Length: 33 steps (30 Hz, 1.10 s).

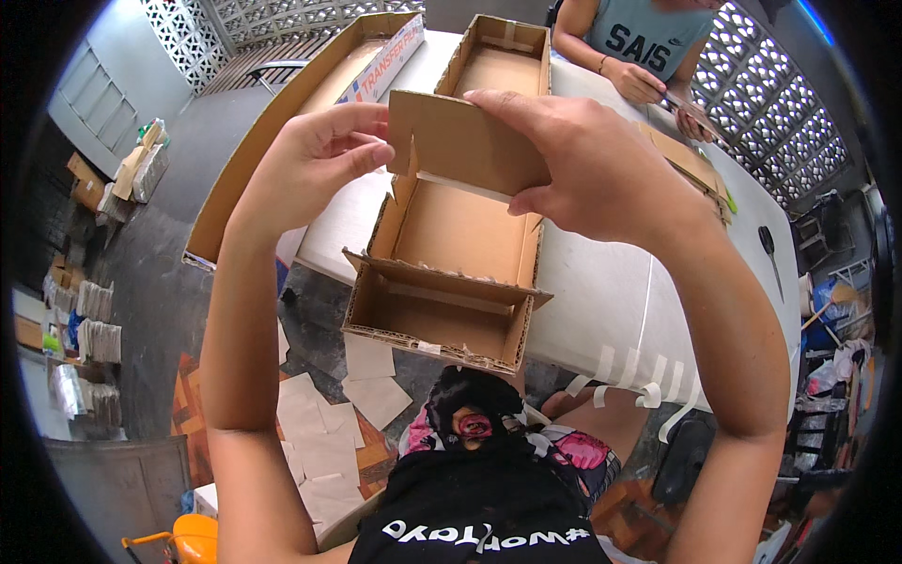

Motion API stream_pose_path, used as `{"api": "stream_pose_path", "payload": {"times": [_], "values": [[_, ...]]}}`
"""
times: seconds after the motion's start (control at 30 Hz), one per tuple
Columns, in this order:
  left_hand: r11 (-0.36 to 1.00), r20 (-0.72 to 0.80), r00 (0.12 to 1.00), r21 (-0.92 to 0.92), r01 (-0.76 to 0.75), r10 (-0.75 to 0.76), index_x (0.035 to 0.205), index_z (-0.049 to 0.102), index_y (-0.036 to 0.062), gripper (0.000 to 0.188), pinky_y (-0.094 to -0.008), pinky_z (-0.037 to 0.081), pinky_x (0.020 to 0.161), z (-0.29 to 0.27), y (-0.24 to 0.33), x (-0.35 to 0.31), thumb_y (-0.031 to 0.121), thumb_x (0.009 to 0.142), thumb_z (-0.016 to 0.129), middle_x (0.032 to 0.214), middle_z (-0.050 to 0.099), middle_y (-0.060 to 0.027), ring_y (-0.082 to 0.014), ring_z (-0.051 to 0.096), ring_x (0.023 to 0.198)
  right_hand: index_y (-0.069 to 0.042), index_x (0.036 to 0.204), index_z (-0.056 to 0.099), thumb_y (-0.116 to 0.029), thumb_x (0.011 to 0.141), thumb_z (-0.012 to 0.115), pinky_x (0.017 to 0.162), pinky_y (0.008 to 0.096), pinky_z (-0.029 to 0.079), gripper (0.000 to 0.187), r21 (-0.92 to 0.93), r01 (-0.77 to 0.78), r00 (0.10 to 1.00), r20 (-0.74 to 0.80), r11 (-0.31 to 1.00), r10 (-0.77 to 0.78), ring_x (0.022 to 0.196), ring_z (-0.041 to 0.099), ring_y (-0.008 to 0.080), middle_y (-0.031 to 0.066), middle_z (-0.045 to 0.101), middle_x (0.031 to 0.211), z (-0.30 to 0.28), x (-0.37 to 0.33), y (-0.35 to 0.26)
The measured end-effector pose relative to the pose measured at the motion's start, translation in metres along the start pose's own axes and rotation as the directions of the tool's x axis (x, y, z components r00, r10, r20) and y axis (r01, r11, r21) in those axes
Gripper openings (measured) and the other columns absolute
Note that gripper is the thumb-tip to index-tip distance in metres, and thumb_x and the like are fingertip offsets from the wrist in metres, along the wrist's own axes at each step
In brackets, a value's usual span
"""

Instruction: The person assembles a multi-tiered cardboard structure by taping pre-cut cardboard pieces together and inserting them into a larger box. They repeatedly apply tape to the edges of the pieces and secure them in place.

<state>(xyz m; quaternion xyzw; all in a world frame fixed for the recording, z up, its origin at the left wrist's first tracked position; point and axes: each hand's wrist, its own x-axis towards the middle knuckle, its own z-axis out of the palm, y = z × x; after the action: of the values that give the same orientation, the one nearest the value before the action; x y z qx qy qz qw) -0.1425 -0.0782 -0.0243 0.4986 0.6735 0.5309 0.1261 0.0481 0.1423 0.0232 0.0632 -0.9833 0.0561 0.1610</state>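
Observation:
A flat brown cardboard panel (465, 141), with a slit near its left end, is held up above a long cardboard box (460, 230). My right hand (592, 155) grips its right end, fingers over the top edge and thumb at the lower edge. At the panel's left edge, my left hand (324, 160) is curled, with thumb and forefinger around that edge; the forefinger's tip is partly hidden. The open box below lies on the white table, its near end toward my lap. A cardboard divider (446, 282) stands across it, marking off a near compartment.
A long cardboard tray (272, 141) lies at left, another open box (503, 61) beyond. Scissors (770, 258) and flat cardboard (691, 160) are at right. Tape strips (648, 376) hang from the table's edge. Someone opposite holds a phone-like object. Papers (319, 442) cover the floor.

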Motion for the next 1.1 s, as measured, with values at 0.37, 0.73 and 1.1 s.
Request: {"api": "stream_pose_path", "payload": {"times": [0.37,0.73,1.1], "values": [[0.992,-0.033,0.994,-0.081,0.101,-0.104,0.116,0.067,-0.0064,0.019,-0.0277,0.055,0.083,0.003,-0.034,-0.013,0.002,0.100,0.062,0.097,0.071,-0.0047,-0.0108,0.065,0.088,-0.005,0.125,0.058,-0.006,0.076,0.081,0.083,0.0444,0.059,0.053,-0.110,0.015,0.998,0.065,0.994,-0.008,0.098,0.072,0.0349,0.0179,0.073,0.101,0.016,0.016,-0.024],[0.993,-0.044,0.994,-0.068,0.098,-0.101,0.113,0.068,-0.0048,0.016,-0.0284,0.054,0.080,0.013,-0.038,-0.016,0.001,0.101,0.060,0.094,0.072,-0.0046,-0.0115,0.065,0.085,-0.007,0.131,0.058,-0.005,0.080,0.075,0.082,0.0434,0.059,0.053,-0.128,0.020,0.991,0.134,0.992,-0.002,0.098,0.072,0.0341,0.0186,0.073,0.102,0.019,0.016,-0.014],[0.997,-0.044,0.998,-0.058,0.047,-0.049,0.108,0.067,-0.0047,0.012,-0.0273,0.052,0.079,0.014,-0.044,-0.020,0.000,0.101,0.059,0.090,0.070,-0.0045,-0.0106,0.063,0.082,-0.002,0.112,0.071,-0.019,0.086,0.075,0.084,0.0423,0.056,0.031,0.117,-0.237,0.958,0.193,0.964,0.212,0.094,0.071,0.0359,0.0204,0.073,0.101,-0.023,-0.037,0.019]]}}
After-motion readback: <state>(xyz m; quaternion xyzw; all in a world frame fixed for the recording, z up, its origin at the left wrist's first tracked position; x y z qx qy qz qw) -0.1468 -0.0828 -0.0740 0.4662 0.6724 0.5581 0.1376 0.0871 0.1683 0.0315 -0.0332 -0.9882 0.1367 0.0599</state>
